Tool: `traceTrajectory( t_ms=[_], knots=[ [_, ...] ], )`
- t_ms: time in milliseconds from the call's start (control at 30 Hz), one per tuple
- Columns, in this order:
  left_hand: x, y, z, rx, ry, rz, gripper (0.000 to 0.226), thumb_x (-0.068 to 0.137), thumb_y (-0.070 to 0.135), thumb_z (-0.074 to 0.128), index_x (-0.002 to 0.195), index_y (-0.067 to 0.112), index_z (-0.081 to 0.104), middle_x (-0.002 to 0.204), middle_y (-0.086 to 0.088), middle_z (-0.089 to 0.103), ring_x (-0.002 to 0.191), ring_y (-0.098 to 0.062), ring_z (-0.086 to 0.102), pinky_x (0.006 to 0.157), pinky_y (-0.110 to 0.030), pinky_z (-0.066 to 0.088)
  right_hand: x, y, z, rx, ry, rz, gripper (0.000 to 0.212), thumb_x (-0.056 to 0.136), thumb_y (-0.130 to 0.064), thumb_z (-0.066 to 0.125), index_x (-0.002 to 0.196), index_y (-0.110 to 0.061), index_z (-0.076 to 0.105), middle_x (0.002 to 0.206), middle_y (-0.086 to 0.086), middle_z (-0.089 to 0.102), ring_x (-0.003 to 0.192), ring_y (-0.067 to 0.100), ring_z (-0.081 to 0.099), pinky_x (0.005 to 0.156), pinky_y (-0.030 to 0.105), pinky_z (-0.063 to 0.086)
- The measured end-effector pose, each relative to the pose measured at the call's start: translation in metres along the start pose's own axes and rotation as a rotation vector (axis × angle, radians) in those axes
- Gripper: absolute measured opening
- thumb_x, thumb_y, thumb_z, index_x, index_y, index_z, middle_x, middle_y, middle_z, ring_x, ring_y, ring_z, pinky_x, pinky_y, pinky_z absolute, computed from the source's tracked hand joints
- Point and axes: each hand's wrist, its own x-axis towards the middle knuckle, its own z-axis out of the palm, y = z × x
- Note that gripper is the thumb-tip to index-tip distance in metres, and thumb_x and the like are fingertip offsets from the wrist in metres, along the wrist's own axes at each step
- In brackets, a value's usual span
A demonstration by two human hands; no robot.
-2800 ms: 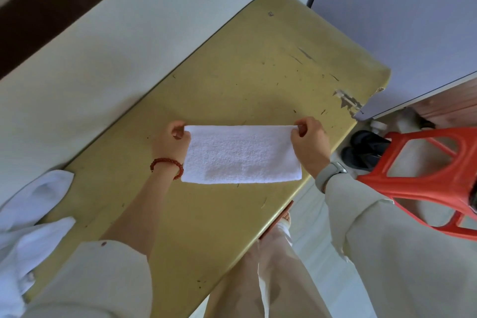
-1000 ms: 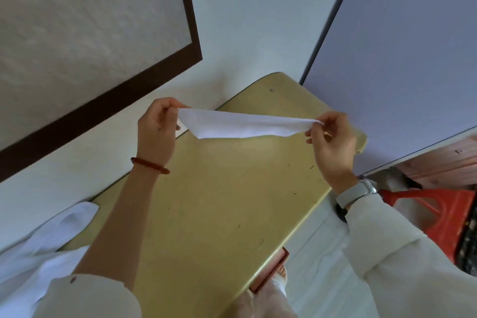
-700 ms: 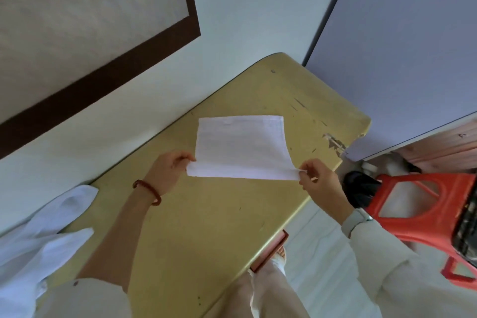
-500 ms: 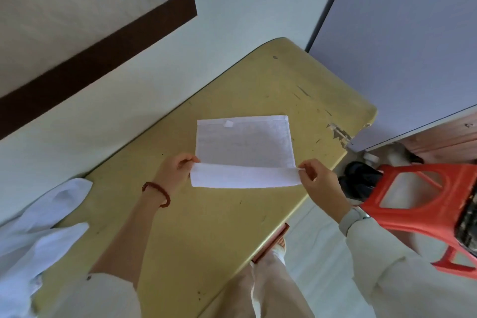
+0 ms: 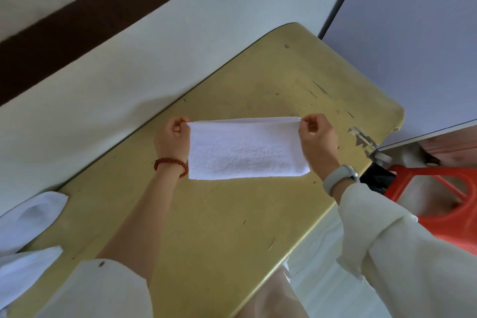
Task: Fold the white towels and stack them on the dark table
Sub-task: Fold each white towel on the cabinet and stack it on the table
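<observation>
White terry towel (image 5: 246, 151) lies folded into a long band near the middle of the yellow desk (image 5: 232, 227), its far long edge pinched at both ends. Left hand (image 5: 172, 139) grips the far-left corner between thumb and curled fingers; right hand (image 5: 318, 137) pinches the far-right corner the same way. Hands are well apart, one at each end, the band stretched between them. Near edge looks to rest flat on the desk; the far edge seems slightly lifted, though I cannot tell how far. Judgement: one fold is in, a second fold end-to-end likely comes next. Risks from here: (1) the layers at the pinched corners may slip against each other if one hand lets go early, so the edges stop matching and the fold skews; (2) uneven pull between the hands would drag the band askew across the worn surface; (3) terry is limp, so the middle could sag or bunch when the ends are brought together, leaving a lumpy block that stacks badly. Loose white cloths (image 5: 28, 230) sit at the left end of the desk, well apart from the work, some part over the edge. No dark table and no stack is in view, so where the folded piece goes cannot be judged. An orange stool (image 5: 444, 199) stands beside the right end of the desk.
</observation>
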Motion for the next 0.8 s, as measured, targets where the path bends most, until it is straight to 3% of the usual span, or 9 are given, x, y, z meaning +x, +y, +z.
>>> traceTrajectory(
  t_ms=[67,133,200,300,467,633,800],
  knots=[
    [0.005,-0.003,0.005,0.026,-0.005,0.004,0.023,0.089,0.008,0.043,0.097,0.011,0.064,0.071,0.010,0.054,0.061,-0.004,0.046,0.053,-0.007,0.035,0.008,0.004,0.004,-0.017,-0.002,0.010,0.016,0.092,-0.011,0.048,0.103,-0.005,0.058,0.084,-0.002,0.056,0.076,0.010,0.050,0.056,0.007,0.038],
    [0.008,-0.005,0.008,0.045,-0.007,0.005,0.023,0.090,0.009,0.044,0.098,0.012,0.065,0.078,0.004,0.059,0.064,-0.007,0.048,0.054,-0.007,0.035,0.014,0.006,0.007,-0.033,0.006,0.023,0.016,0.092,-0.012,0.048,0.103,-0.006,0.058,0.082,-0.002,0.056,0.074,0.011,0.049,0.057,0.014,0.039],
    [0.011,-0.006,0.009,0.039,-0.011,-0.006,0.023,0.090,0.010,0.044,0.098,0.012,0.066,0.087,0.002,0.061,0.075,-0.012,0.052,0.063,-0.015,0.039,0.020,0.007,0.010,-0.042,0.010,0.034,0.016,0.092,-0.012,0.048,0.101,-0.006,0.059,0.079,-0.002,0.055,0.073,0.012,0.049,0.062,0.021,0.040],
    [0.012,-0.010,0.011,0.012,-0.028,-0.001,0.021,0.090,0.009,0.046,0.096,0.013,0.067,0.086,0.002,0.061,0.081,-0.013,0.055,0.074,-0.026,0.047,0.026,0.010,0.014,-0.061,0.021,0.035,0.014,0.091,-0.011,0.047,0.097,-0.007,0.059,0.077,0.000,0.056,0.071,0.014,0.049,0.057,0.017,0.034],
    [0.012,-0.014,0.016,0.076,0.015,0.067,0.022,0.090,0.008,0.049,0.099,0.010,0.069,0.082,0.001,0.059,0.068,-0.003,0.049,0.063,-0.009,0.038,0.030,0.016,0.021,-0.118,0.048,-0.002,0.013,0.089,-0.010,0.047,0.092,-0.007,0.059,0.078,0.001,0.056,0.071,0.015,0.049,0.055,0.015,0.033],
    [0.010,-0.019,0.021,0.169,0.096,0.113,0.020,0.089,0.010,0.053,0.098,0.011,0.071,0.090,-0.008,0.059,0.076,-0.012,0.047,0.064,-0.014,0.031,0.032,0.020,0.024,-0.180,0.062,-0.025,0.012,0.089,-0.008,0.047,0.091,-0.004,0.058,0.091,0.006,0.054,0.073,0.016,0.046,0.064,0.023,0.032],
    [0.014,-0.016,0.021,0.266,0.089,0.118,0.019,0.089,0.014,0.053,0.100,0.014,0.070,0.098,-0.013,0.058,0.076,-0.014,0.045,0.067,-0.016,0.030,0.034,0.019,0.021,-0.198,0.032,-0.025,0.017,0.090,-0.008,0.048,0.101,-0.001,0.059,0.111,0.015,0.053,0.079,0.015,0.044,0.068,0.014,0.030]
  ],
)
